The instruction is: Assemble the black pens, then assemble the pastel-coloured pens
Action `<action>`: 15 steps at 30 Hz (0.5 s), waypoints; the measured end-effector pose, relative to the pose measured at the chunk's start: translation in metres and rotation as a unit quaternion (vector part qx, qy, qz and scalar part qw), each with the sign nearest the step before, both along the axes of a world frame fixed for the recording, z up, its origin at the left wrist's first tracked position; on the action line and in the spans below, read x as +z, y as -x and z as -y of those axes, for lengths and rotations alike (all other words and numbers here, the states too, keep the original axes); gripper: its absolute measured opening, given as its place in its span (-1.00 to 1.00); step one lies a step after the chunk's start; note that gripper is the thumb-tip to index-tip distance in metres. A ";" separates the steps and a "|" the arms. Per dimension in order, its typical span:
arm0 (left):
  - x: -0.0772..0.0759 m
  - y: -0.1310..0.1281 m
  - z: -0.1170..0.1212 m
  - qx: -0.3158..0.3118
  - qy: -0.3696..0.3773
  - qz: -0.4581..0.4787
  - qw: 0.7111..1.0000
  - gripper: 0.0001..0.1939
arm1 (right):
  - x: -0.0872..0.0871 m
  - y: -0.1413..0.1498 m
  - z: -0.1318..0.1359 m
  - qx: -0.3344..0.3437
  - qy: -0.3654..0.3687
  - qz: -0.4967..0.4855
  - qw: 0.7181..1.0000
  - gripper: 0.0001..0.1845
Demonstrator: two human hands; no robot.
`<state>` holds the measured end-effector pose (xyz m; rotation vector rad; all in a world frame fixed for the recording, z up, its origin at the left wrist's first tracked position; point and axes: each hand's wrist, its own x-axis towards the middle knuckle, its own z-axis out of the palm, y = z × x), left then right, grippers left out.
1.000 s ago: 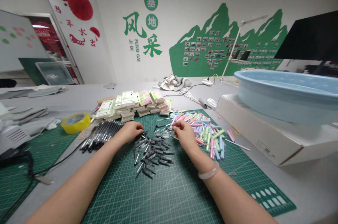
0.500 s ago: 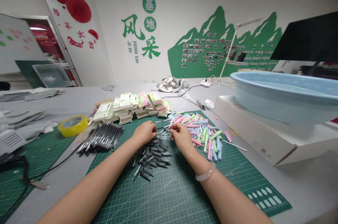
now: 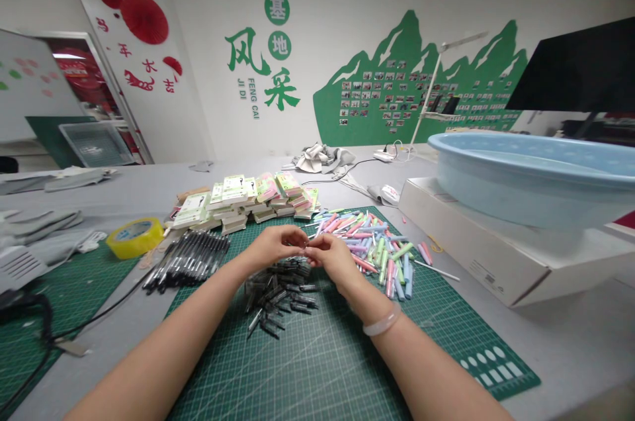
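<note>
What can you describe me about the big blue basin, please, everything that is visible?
The basin is light blue, wide and rounded, with a broad outward rim and smooth sides that look like plastic. It sits upright, open side up, on the white box at the right, and the picture's right edge cuts it off. Its bottom inside is hidden, so its contents cannot be fully judged. Neither the left hand nor the right hand touches it.

basin (image 3: 526, 192): light blue; resting on a white box (image 3: 471, 245);
tape roll (image 3: 135, 237): yellow; lying at the left;
screen (image 3: 575, 67): black; at upper right;
wall (image 3: 292, 133): green mountain decal (image 3: 330, 106); red round shapes (image 3: 144, 18)
</note>
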<state>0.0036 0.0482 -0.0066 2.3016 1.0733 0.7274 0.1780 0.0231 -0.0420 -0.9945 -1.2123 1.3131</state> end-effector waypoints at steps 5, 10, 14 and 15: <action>-0.012 0.021 -0.036 0.163 -0.045 -0.091 0.981 -0.77 | -0.001 -0.003 -0.003 -0.024 -0.005 0.000 1.000 -0.85; -0.031 0.015 -0.042 0.166 -0.060 -0.132 0.975 -0.81 | -0.006 -0.003 -0.005 -0.036 -0.029 0.046 0.998 -0.81; -0.033 0.013 -0.038 0.179 -0.072 -0.143 0.971 -0.84 | -0.009 -0.004 -0.008 -0.043 -0.021 0.035 0.998 -0.81; -0.031 0.014 -0.036 0.183 -0.076 -0.142 0.970 -0.85 | -0.010 -0.003 -0.009 -0.042 -0.014 0.027 0.999 -0.81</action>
